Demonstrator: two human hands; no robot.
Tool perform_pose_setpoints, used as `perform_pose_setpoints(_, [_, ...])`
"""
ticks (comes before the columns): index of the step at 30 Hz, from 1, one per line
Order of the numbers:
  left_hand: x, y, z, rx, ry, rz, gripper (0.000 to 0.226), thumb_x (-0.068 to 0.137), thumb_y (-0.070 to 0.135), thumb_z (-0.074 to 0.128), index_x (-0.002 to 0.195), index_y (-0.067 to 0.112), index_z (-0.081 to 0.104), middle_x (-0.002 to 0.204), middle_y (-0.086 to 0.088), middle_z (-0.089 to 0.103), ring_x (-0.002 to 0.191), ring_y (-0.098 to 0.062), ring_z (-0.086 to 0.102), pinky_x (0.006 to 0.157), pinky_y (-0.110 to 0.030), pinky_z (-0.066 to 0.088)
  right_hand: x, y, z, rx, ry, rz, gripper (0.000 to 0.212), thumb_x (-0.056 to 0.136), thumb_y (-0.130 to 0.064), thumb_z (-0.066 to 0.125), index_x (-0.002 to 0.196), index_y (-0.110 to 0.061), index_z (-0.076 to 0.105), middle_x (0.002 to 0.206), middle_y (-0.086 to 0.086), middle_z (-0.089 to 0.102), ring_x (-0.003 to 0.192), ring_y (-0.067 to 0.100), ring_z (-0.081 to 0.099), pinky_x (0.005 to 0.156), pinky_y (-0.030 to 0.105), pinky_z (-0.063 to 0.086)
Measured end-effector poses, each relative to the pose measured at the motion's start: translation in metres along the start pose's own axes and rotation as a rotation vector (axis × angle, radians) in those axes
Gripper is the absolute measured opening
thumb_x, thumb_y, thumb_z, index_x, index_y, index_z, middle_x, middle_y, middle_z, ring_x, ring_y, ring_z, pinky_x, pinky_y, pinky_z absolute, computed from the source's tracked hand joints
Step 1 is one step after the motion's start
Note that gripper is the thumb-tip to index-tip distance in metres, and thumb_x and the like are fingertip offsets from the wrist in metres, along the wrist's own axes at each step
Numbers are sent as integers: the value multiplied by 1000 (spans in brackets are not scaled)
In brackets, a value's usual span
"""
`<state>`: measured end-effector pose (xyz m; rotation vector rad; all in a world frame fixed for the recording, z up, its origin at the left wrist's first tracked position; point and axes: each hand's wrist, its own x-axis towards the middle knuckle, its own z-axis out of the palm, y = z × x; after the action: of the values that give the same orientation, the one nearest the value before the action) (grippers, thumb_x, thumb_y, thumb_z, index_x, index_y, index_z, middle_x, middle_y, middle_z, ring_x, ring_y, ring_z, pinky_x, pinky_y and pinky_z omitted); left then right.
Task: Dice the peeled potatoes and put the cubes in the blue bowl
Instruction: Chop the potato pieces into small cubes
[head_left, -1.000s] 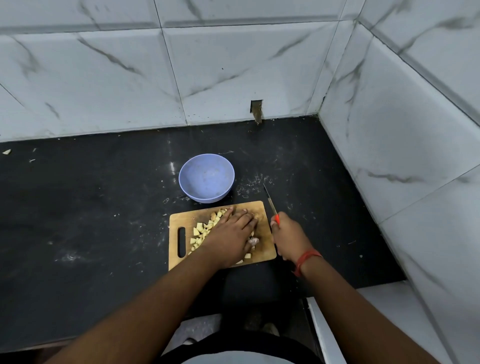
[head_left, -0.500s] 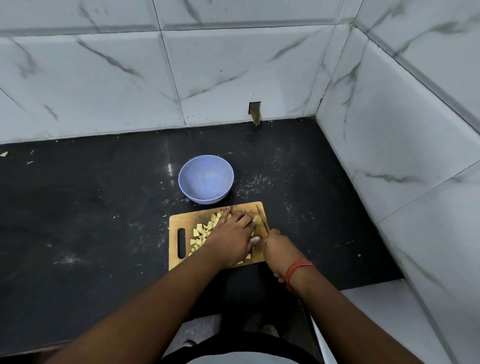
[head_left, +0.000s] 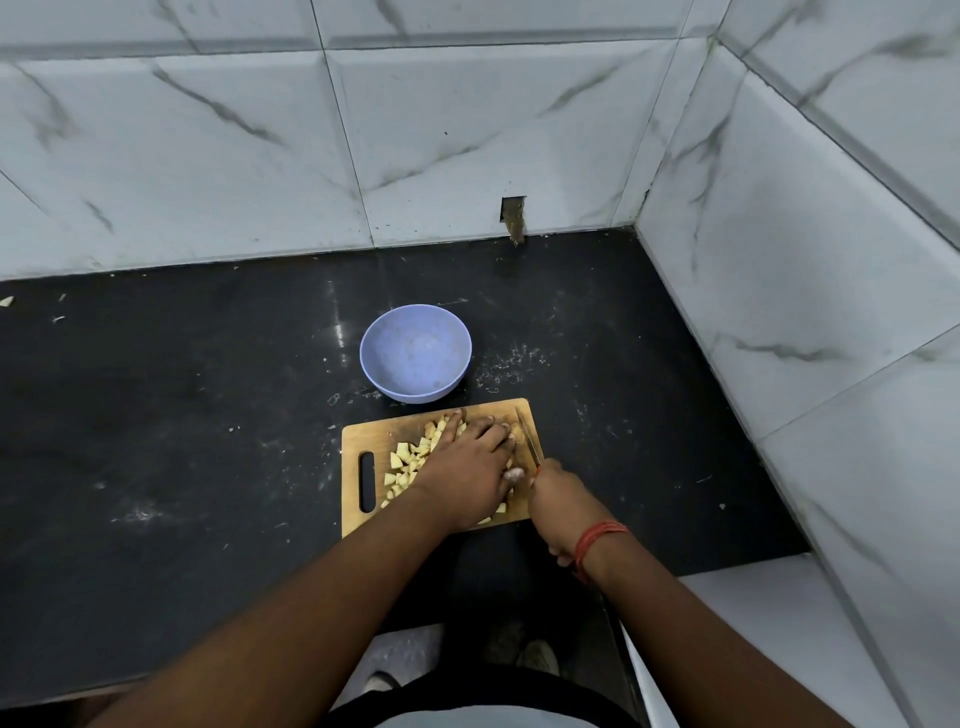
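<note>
Bench (head_left: 171, 441): a black surface set in a corner of white marbled wall tiles (head_left: 208, 156), dusted with pale smears and specks.
Cutting board (head_left: 384, 434): a wooden board with a slot handle at its left end, lying flat on the bench just in front of the person.
Blue bowl (head_left: 415, 352): stands upright on the bench just behind the board's far edge, close to it; whether they touch cannot be told. No cubes can be made out inside it.
Potato cubes (head_left: 402, 462): a loose heap of pale yellow pieces on the middle of the board, partly hidden under the left hand; a few more show at the board's near edge.
Left hand (head_left: 467, 473): lies palm down over the heap, fingers (head_left: 457, 423) stretched forward and a little spread, pressing on the potato; the piece under the fingertips is mostly hidden.
Right hand (head_left: 558, 506): curled round the knife handle at the board's right near corner; a red thread band (head_left: 597, 540) circles the wrist.
Knife (head_left: 527, 436): thin blade pointing away from the person along the board's right side, low over the wood and just beside the left fingertips; whether the edge touches potato cannot be told.
Scraps (head_left: 8, 301): small pale bits at the bench's far left edge.
</note>
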<state>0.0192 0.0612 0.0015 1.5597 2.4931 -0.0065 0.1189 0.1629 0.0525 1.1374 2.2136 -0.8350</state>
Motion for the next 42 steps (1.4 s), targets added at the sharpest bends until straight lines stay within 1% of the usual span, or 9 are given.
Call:
perform_pose_setpoints(7, [-1, 3, -3, -4, 3, -2, 56, 105, 49, 30, 149, 17, 42, 154, 1, 37, 149, -21, 23, 123, -54, 8, 15, -15, 6, 51, -58, 157, 39, 98, -7, 41, 137, -11, 32, 102, 26, 56, 68, 35, 63, 52, 41, 54])
perform_pose_setpoints(10, [-1, 4, -4, 3, -7, -6, 56, 105, 47, 31, 151, 16, 40, 156, 0, 35, 149, -21, 23, 124, -53, 7, 18, -14, 2, 97, -58, 191, 35, 101, -17, 36, 135, -7, 39, 81, 23, 53, 60, 29, 54, 56, 37, 48])
perform_pose_setpoints(14, [0, 4, -4, 6, -23, -14, 57, 105, 47, 30, 152, 17, 39, 157, 0, 33, 150, -21, 22, 123, -54, 9, 11, -7, -3, -27, 3, -152, 33, 95, -15, 48, 124, 0, 54, 79, 7, 54, 53, 15, 47, 56, 32, 49])
perform_pose_setpoints(16, [1, 5, -4, 4, -28, -22, 57, 105, 48, 29, 152, 17, 39, 158, 1, 33, 150, -21, 22, 123, -54, 10, 14, 0, -2, -58, -7, -172, 33, 96, -14, 47, 124, 1, 54, 95, 13, 60, 63, 20, 53, 63, 33, 49])
perform_pose_setpoints(19, [1, 5, -2, 14, -34, -32, 58, 105, 49, 26, 153, 18, 37, 159, 1, 32, 150, -20, 22, 123, -55, 10, 10, 12, 9, -107, 1, -168, 36, 97, -14, 45, 130, 0, 48, 123, 20, 57, 105, 33, 60, 77, 36, 44])
perform_pose_setpoints(22, [2, 5, 0, 15, -40, -38, 59, 106, 49, 24, 154, 18, 36, 160, 2, 31, 151, -19, 20, 123, -54, 8, -1, 29, 19, -134, -14, -115, 39, 98, -13, 42, 134, -1, 39, 126, 20, 54, 113, 34, 57, 84, 38, 45])
perform_pose_setpoints(31, [-4, 0, -1, -57, -31, -19, 57, 108, 46, 23, 154, 17, 36, 162, 1, 31, 153, -18, 17, 125, -51, 4, -16, 41, 24, -35, 63, -65, 8, 99, -12, 38, 106, -10, 40, 91, 14, 62, 75, 30, 68, 52, 40, 55])
perform_pose_setpoints(35, [-4, 0, -2, -67, -35, -18, 56, 108, 46, 24, 153, 17, 38, 160, 1, 33, 153, -18, 19, 124, -51, 5, -8, 20, 19, -30, 56, -26, 21, 95, -1, 38, 116, -7, 38, 81, 15, 57, 53, 26, 60, 27, 24, 38])
perform_pose_setpoints(42, [-4, -1, -5, -36, -57, -15, 57, 107, 48, 24, 154, 17, 37, 160, 1, 33, 152, -18, 18, 124, -54, 5, -3, 1, 14, 2, 16, 50, 37, 95, 2, 34, 131, -8, 36, 80, 15, 47, 55, 29, 58, 37, 34, 49])
